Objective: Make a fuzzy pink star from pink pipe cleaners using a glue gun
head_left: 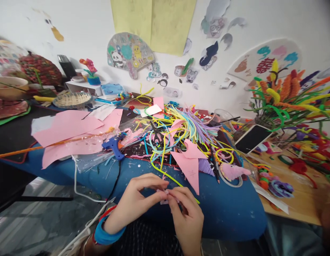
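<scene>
Both the left hand (pixel 134 197) and right hand (pixel 187 216) have fingertips pinched together on a small pale piece (pixel 164 202), perhaps lilac, mostly hidden between them. Just beyond the fingers lies cut pink paper (pixel 190 166); farther off to their left, a blue glue gun (pixel 116 147).

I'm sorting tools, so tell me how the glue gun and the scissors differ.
The glue gun is blue; the scissors are black. The glue gun trails a dark cord; the scissors have none. The glue gun lies further left than the scissors. Both are tools lying unheld.
</scene>
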`<state>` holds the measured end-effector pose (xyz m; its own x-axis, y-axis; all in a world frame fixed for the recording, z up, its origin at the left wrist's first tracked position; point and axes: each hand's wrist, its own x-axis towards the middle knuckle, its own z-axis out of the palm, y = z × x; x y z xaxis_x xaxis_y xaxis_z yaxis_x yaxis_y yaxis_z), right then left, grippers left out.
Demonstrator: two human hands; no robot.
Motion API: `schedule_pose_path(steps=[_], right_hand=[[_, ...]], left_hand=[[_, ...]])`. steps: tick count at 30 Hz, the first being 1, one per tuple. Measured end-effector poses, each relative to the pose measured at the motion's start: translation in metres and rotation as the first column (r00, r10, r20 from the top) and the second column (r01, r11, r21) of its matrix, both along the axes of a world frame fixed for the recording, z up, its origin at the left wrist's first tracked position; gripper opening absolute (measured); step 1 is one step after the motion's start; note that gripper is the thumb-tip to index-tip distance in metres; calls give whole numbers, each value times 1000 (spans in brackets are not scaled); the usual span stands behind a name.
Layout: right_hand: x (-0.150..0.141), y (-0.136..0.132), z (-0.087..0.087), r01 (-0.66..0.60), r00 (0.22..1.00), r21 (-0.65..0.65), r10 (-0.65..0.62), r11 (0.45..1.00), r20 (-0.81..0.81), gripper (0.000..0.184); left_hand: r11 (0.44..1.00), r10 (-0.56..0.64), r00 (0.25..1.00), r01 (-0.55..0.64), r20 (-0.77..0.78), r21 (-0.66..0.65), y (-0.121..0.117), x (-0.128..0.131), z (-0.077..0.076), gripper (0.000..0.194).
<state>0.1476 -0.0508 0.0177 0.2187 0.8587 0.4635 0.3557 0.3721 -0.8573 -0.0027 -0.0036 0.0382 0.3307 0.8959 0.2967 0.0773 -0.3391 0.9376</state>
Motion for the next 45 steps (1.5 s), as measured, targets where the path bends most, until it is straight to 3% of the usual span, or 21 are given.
schedule_pose_path(steps=[4, 9, 13, 16, 17, 18, 21, 22, 24, 27, 29, 32, 35, 41, 45], right_hand=[[-1, -1, 5, 21, 992, 151, -40, 988, 123, 14], [-3, -2, 3, 25, 988, 192, -54, 981, 147, 14], [-1, -2, 2, 22, 999, 59, -24, 998, 37, 12], [2, 0, -1, -50, 986, -106, 32, 993, -165, 13], [3, 1, -2, -73, 973, -140, 39, 987, -226, 14], [4, 2, -3, -88, 961, -162, 42, 983, -272, 16], [5, 3, -7, -98, 943, -171, 37, 980, -331, 16], [4, 3, -8, -95, 943, -166, 35, 982, -332, 15], [4, 2, -9, -73, 954, -149, 25, 986, -298, 12], [2, 0, -8, 5, 989, -68, -15, 998, -149, 7], [1, -2, -7, 45, 999, 27, -44, 999, -23, 10], [1, -3, -4, 57, 993, 159, -73, 986, 95, 16], [1, -3, -1, 49, 985, 241, -88, 969, 152, 18], [1, -4, 2, 45, 946, 444, -181, 895, 269, 23], [4, -9, -1, 23, 892, 551, -266, 834, 366, 28]], left_hand=[[999, -35, 999, 34, 8, 35, -1, 3, 2, 7], [996, 4, 999, -1, -37, 87, -1, 3, 3, 16], [996, -84, 996, 86, 32, -36, -1, 2, -2, 30], [969, -194, 962, 219, 194, -118, -2, 1, -10, 68], [964, -191, 953, 227, 235, -135, -2, 1, -11, 72], [967, -160, 954, 204, 255, -155, -2, 1, -13, 68], [971, 33, 972, 24, 234, -238, -1, 3, -14, 31], [964, 100, 967, -35, 233, -265, 0, 4, -14, 25], [945, 191, 946, -105, 263, -309, 1, 5, -15, 35], [944, 208, 934, -114, 291, -309, 1, 5, -16, 45], [967, 165, 962, -113, 219, -229, 0, 3, -14, 44], [993, 116, 989, -112, 88, -45, -2, -1, -8, 21], [987, 144, 987, -148, 65, 58, -5, -4, -3, 7], [961, 271, 962, -272, 35, 53, -15, -8, -1, 33], [972, 216, 976, -212, -32, 98, -18, -12, 0, 36]])
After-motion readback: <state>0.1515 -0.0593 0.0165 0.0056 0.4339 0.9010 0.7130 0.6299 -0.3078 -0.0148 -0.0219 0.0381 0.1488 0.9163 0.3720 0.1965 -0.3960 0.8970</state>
